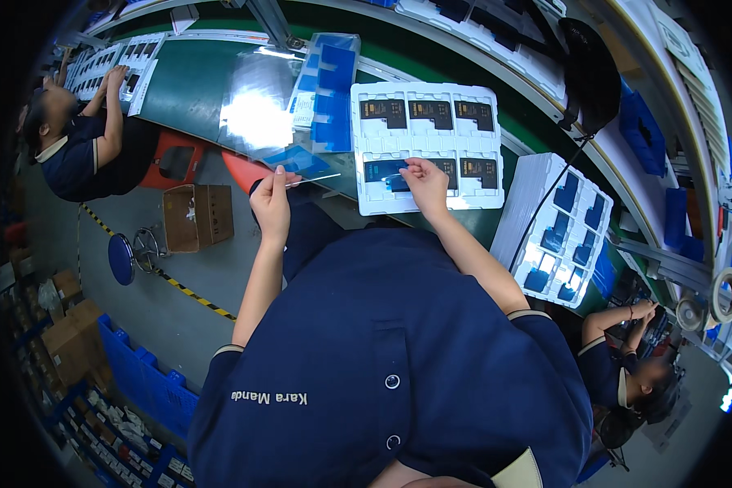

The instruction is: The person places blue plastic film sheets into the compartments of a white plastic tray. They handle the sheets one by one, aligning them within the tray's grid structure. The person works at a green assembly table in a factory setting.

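Note:
My left hand is closed around a thin, pale stick-like tool, whose tip points right toward the tray; its exact kind is unclear. Beside that hand lies a loose sheet of blue film. Over the near row of a white plastic tray, my right hand pinches with thumb and forefinger at a small piece of blue film. Directly under it sits a bluish-looking flat battery in the near left pocket. Other flat black batteries fill the tray's remaining pockets, one partly hidden by my fingers.
Clear plastic sheets and blue film strips lie left of the tray on the green bench. A stack of loaded white trays stands right. Co-workers sit at both sides. Behind my left arm are a cardboard box and stool.

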### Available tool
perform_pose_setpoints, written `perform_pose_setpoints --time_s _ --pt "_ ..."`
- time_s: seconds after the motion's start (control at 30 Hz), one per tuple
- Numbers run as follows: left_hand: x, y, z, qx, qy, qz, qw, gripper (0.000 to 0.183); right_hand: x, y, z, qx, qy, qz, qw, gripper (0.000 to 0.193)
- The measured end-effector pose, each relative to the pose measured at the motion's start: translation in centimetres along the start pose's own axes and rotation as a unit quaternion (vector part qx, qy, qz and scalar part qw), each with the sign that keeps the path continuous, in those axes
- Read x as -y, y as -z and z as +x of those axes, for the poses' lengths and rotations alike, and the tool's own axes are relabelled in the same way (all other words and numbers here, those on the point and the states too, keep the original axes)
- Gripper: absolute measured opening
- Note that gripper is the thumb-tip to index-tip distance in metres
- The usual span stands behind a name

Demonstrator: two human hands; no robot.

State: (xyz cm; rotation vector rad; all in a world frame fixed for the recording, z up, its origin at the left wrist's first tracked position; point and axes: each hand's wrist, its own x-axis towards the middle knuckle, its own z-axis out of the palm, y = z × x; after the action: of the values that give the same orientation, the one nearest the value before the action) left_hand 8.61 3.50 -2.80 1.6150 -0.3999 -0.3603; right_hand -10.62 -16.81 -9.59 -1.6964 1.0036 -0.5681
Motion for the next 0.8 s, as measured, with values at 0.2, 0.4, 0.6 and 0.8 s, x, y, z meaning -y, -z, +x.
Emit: perform_pose_setpoints --time_s 0.2,0.4,0.6,0.8 --pt "-0.1 0.0 0.1 -0.002 -0.003 0.024 1.0 0.035 0.6 0.0 0.0 -0.003 0.004 -0.014 1.0 0.024" --pt "-0.2 -0.3 0.1 -0.002 -0.004 0.014 1.0 0.034 0.4 0.0 0.1 -0.001 0.007 -0.02 1.0 0.022" --pt "-0.6 -0.6 -0.2 0.021 -0.009 0.026 0.999 0.028 1.0 -0.1 -0.1 -0.014 0.045 -0.048 0.998 0.022" --pt "-1.9 -1.9 -0.6 0.054 0.009 0.005 0.998 0.011 1.4 -0.3 -0.2 -0.016 0.074 -0.089 0.993 0.023"
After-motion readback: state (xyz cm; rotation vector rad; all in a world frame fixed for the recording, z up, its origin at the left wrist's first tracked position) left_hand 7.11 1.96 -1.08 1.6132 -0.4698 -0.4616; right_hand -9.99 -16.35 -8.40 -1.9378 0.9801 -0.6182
